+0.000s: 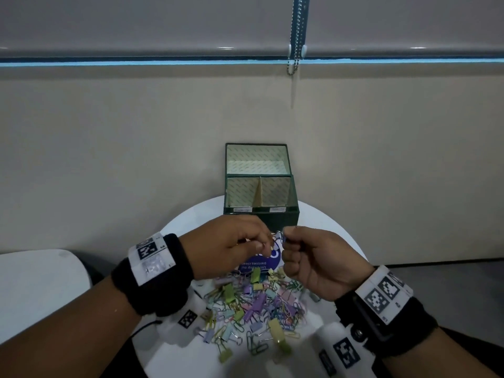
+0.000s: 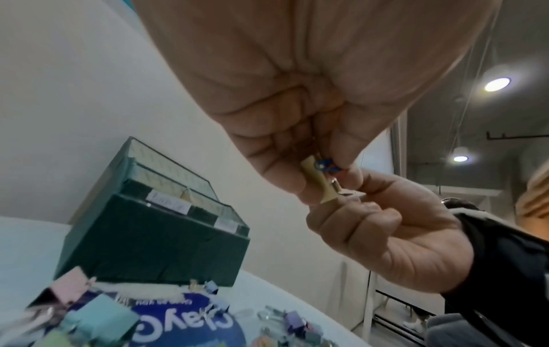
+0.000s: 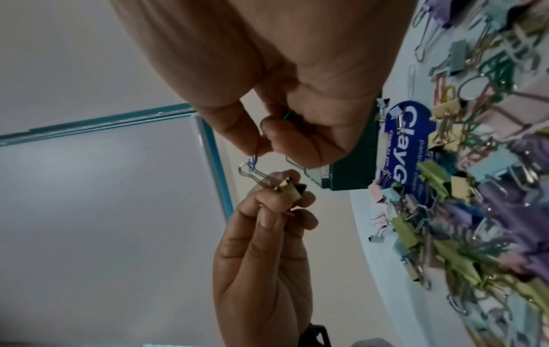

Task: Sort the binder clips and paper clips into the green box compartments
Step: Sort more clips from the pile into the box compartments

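Observation:
My left hand (image 1: 266, 245) pinches a small yellow binder clip (image 3: 289, 191) in front of the green box (image 1: 260, 218). My right hand (image 1: 286, 238) pinches a blue paper clip (image 3: 254, 159) that is hooked in the binder clip's wire handles (image 3: 252, 175). Both hands meet above the table. In the left wrist view the yellow binder clip (image 2: 319, 180) and blue paper clip (image 2: 325, 166) sit between the two hands' fingertips. The box has two front compartments split by a divider (image 1: 257, 192), each with a white label. A pile of pastel binder clips and paper clips (image 1: 253, 304) lies below my hands.
The round white table (image 1: 327, 227) stands against a beige wall, with the box at its far edge. A blue printed sticker (image 1: 261, 261) lies between box and pile. Another white surface (image 1: 35, 282) is at the left. A blind's bead chain (image 1: 296, 36) hangs behind.

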Motion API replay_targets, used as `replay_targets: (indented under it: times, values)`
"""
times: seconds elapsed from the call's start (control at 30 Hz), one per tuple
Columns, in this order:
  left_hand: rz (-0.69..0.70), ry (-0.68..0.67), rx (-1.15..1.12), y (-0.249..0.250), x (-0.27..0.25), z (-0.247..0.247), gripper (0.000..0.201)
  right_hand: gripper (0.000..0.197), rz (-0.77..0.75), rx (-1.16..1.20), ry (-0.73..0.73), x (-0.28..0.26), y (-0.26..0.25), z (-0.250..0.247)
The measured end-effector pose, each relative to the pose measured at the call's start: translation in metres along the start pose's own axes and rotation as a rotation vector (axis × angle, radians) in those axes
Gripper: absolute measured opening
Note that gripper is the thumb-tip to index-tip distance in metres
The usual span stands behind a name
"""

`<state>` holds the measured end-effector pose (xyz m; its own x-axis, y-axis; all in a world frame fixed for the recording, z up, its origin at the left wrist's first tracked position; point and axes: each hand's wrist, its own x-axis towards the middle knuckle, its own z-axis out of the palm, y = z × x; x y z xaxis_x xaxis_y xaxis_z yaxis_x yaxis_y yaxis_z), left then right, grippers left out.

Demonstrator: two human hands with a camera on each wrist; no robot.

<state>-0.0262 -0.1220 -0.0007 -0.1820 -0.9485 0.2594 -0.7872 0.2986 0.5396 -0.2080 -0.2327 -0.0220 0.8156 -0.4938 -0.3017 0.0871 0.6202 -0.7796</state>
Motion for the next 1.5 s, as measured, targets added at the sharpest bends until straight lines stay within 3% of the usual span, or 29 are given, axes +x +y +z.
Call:
replay_targets:
  times: [0.1,0.23,0.37,0.43,0.6,0.7,0.77,0.93,1.03,1.1,1.2,1.27,1.4,1.5]
  values:
    - [0.004,-0.027,0.094,0.005,0.002,-0.004,0.021,0.016,-0.028,-0.132,-0.013,-0.01,0.0,0.0]
    - [-0.007,-0.087,0.245,0.01,0.006,-0.002,0.02,0.022,-0.072,-0.29,0.066,-0.014,-0.001,-0.006]
    - [-0.091,0.041,0.222,0.01,0.012,-0.007,0.02,0.023,-0.092,-0.461,0.082,-0.015,0.01,-0.007]
    - [-0.15,0.044,0.248,0.007,0.018,-0.012,0.021,0.022,-0.1,-0.511,0.126,-0.014,0.013,-0.007]
    - [-0.466,-0.308,0.46,-0.01,0.028,-0.004,0.027,0.022,-0.143,-0.603,0.272,0.015,-0.028,-0.014]
    - [-0.531,-0.363,0.438,-0.017,0.032,0.0,0.026,0.02,-0.147,-0.613,0.299,0.047,-0.06,-0.015]
    - [-0.565,-0.288,0.348,-0.016,0.041,-0.005,0.024,0.017,-0.17,-0.759,0.326,0.072,-0.077,-0.011]
    - [-0.65,0.099,0.093,-0.03,0.086,-0.015,0.015,0.028,-0.31,-1.367,0.395,0.118,-0.093,0.009]
    - [-0.642,0.257,0.075,-0.042,0.116,-0.014,0.016,0.016,-0.312,-1.523,0.33,0.123,-0.096,0.011]
    - [-0.654,0.31,0.126,-0.044,0.131,-0.01,0.01,0.02,-0.363,-1.505,0.336,0.12,-0.098,0.001]
    - [-0.652,0.19,0.303,-0.05,0.144,0.0,0.011,0.023,-0.498,-1.426,0.376,0.097,-0.093,-0.022]
    - [-0.591,0.099,0.418,-0.05,0.143,0.004,0.02,0.021,-0.487,-1.502,0.317,0.075,-0.083,-0.04]
    - [-0.321,0.017,0.501,-0.031,0.124,0.017,0.022,0.012,-0.065,-1.825,0.122,0.046,-0.055,-0.071]
    - [-0.26,-0.361,0.518,-0.021,0.115,0.045,0.026,0.042,0.09,-1.908,0.119,0.044,-0.037,-0.088]
